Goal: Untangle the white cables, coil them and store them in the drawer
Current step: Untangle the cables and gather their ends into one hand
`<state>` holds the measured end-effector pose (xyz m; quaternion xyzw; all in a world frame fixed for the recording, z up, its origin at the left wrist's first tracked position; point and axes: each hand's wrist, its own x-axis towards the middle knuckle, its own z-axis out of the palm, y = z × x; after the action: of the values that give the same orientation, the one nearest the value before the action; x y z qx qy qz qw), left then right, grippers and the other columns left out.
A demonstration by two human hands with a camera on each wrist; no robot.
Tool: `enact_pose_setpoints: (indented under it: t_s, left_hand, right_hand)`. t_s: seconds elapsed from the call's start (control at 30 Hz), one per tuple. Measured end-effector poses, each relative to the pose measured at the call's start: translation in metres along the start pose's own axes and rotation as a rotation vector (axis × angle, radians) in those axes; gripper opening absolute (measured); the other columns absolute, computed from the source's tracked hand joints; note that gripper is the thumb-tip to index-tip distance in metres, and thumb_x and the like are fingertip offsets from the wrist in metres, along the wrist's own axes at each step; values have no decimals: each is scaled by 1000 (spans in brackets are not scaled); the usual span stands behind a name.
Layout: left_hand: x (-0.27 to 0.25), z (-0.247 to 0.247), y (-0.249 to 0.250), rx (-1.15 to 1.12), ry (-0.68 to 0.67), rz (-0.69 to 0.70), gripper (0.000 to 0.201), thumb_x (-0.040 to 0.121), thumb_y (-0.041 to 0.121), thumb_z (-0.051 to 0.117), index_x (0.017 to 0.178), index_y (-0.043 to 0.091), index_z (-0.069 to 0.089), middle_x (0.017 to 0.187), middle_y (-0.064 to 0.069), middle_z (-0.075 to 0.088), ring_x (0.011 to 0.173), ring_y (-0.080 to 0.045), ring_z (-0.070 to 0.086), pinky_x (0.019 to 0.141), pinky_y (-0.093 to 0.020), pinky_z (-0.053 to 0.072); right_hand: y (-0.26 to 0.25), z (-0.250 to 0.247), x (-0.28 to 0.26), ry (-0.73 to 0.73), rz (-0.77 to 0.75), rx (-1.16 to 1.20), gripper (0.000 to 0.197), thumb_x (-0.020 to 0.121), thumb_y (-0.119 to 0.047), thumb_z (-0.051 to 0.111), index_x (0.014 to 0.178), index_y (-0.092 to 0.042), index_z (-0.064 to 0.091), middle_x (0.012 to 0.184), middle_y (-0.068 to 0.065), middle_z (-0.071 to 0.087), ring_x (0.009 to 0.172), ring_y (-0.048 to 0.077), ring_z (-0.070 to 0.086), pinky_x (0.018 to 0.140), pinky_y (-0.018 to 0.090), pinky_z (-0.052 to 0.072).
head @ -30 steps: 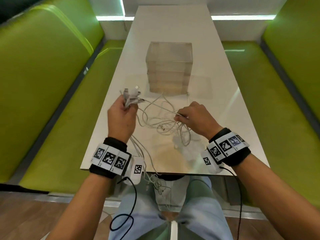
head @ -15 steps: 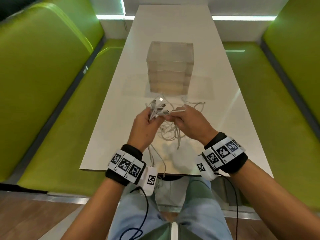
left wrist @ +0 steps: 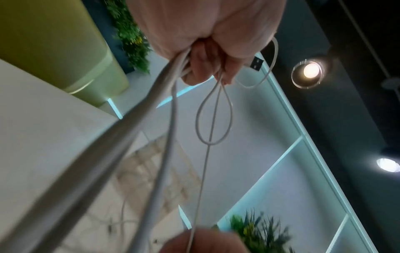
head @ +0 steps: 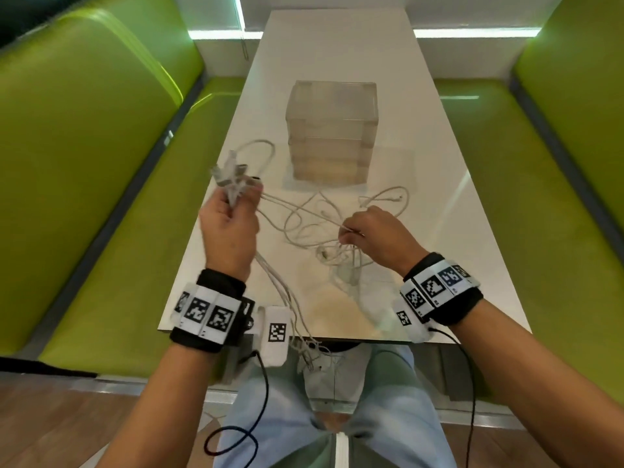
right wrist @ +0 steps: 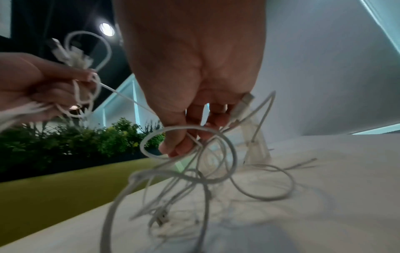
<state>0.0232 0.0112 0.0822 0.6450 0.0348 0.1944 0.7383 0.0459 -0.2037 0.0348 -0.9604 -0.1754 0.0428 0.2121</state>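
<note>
On the white table [head: 337, 62], just in front of the clear drawer unit [head: 331, 130], the white cables [head: 314, 228] lie in a loose tangle, seen from the head camera. Left of the drawer unit, the left hand [head: 229, 231] is raised with its fingers curled tight round a bunch of plug ends, strands trailing down past the near table edge. Nearer than the drawer unit and a bit right, the right hand [head: 374, 234] pinches one thin strand stretched across from the left hand.

Left wrist view: the left hand [left wrist: 207, 34] is fisted round several cables [left wrist: 168, 119], a USB plug [left wrist: 256, 63] poking out beside the fingers.

Right wrist view: the right hand [right wrist: 194, 77] has thumb and fingertips closed on a thin strand, the cables [right wrist: 194, 179] looping below it onto the table [right wrist: 335, 171]. The drawer unit [right wrist: 255, 137] is half hidden behind the loops.
</note>
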Motion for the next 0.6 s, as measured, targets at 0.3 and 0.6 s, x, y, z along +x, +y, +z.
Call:
enact_pose_setpoints:
  t_s: [0.3, 0.6]
  left_hand:
    - [10, -14, -3, 159, -78, -80, 9, 93, 10, 58, 98, 6, 63, 55, -4, 61, 41, 4, 39, 42, -12, 34]
    - [-25, 21, -42, 262, -370, -179, 15, 88, 18, 66, 102, 12, 66, 89, 2, 70, 79, -5, 64, 74, -25, 48]
  right_hand:
    - [4, 2, 0, 151, -16, 146, 16, 88, -12, 59, 90, -9, 75, 81, 9, 73, 78, 28, 61, 68, 37, 47]
    - [-27, -5, -1, 168, -135, 165, 17, 91, -15, 53, 88, -11, 69, 73, 6, 63, 72, 20, 48, 65, 36, 40]
